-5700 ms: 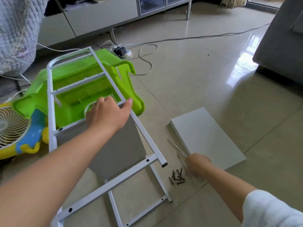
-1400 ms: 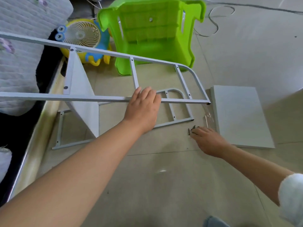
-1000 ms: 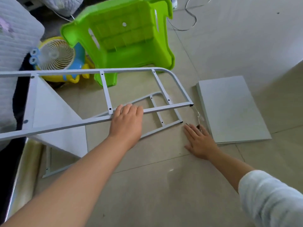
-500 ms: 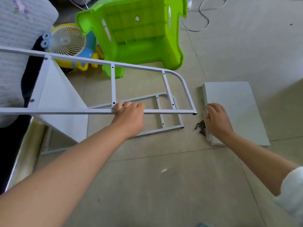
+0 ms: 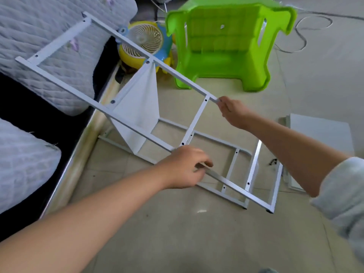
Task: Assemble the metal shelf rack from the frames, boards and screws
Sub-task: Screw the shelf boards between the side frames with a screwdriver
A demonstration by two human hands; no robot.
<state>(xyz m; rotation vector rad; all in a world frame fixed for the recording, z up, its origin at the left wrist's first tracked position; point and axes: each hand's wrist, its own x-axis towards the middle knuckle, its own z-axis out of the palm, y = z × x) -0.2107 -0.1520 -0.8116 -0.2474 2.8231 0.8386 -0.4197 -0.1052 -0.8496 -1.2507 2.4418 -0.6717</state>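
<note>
Beige tiled floor [image 5: 177,233] fills my view, with a quilted bed [image 5: 39,36] at left. My left hand [image 5: 183,168] curls its fingers around the near rail of the upper frame [image 5: 126,123], which is raised and tilted. My right hand [image 5: 232,111] pinches the far rail. One white shelf board [image 5: 137,109] joins it to the lower frame [image 5: 232,196] lying flat on the floor. Another board [image 5: 321,134] rests on the floor at right, with dark screws [image 5: 273,161] beside it. Beyond stand a green plastic stool [image 5: 226,46] and a small fan [image 5: 143,38]
</note>
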